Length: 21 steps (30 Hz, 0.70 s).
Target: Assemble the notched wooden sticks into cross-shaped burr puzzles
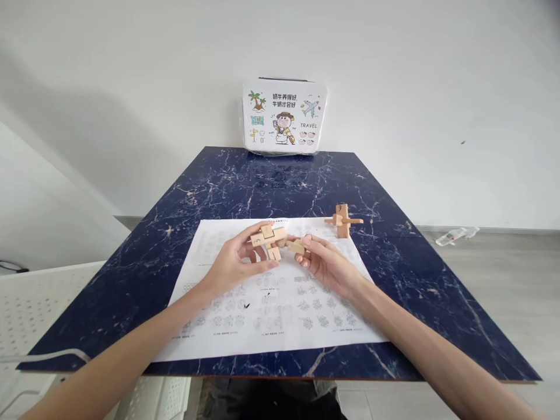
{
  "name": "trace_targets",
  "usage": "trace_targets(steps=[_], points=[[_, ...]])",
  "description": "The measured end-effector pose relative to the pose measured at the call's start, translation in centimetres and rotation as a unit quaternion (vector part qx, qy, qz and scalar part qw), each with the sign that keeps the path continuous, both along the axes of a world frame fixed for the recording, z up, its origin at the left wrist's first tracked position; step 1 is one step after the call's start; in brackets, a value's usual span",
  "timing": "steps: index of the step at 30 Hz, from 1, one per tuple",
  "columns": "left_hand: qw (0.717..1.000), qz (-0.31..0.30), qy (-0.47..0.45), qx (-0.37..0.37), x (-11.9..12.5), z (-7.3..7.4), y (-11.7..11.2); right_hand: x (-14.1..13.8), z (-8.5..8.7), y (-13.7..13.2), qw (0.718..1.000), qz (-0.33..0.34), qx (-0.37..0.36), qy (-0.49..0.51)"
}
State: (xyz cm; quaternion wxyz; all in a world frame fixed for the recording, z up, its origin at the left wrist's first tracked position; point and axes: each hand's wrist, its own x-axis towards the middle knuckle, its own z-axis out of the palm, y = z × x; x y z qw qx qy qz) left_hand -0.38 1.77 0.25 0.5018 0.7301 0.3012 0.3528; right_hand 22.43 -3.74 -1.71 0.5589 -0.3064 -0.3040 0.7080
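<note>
A person's two bare hands meet over a printed sheet [280,344] on a dark blue, marble-patterned table [280,195]. The left hand [238,256] grips a cluster of wooden blocks [268,235], its thumb and fingers closed around pieces that interlock, one of them bearing a dark mark. The right hand [330,265] pinches a small block [296,247] between thumb and fingers, just beside the cluster; whether the two are joined is hard to tell. Both sit above the sheet's upper half, over rows of small printed drawings. Near the sheet's upper right corner stands a wooden cross [342,221], its marked upright piece crossed by a bar. At the table's far edge, a white case [284,116] printed with a cartoon figure, a palm tree and "TRAVEL" leans near the wall [415,99].
</note>
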Motion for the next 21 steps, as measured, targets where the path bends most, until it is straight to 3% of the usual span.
trace_targets(steps=[12, 21], points=[[0.998, -0.052, 0.016, 0.022, 0.0, -0.3, -0.3, -0.2, -0.8, -0.2, 0.998, 0.057, -0.007, -0.005], [0.995, -0.034, 0.033, 0.088, 0.0, -0.7, -0.4, 0.1, -1.1, -0.4, 0.997, 0.055, 0.013, -0.053]])
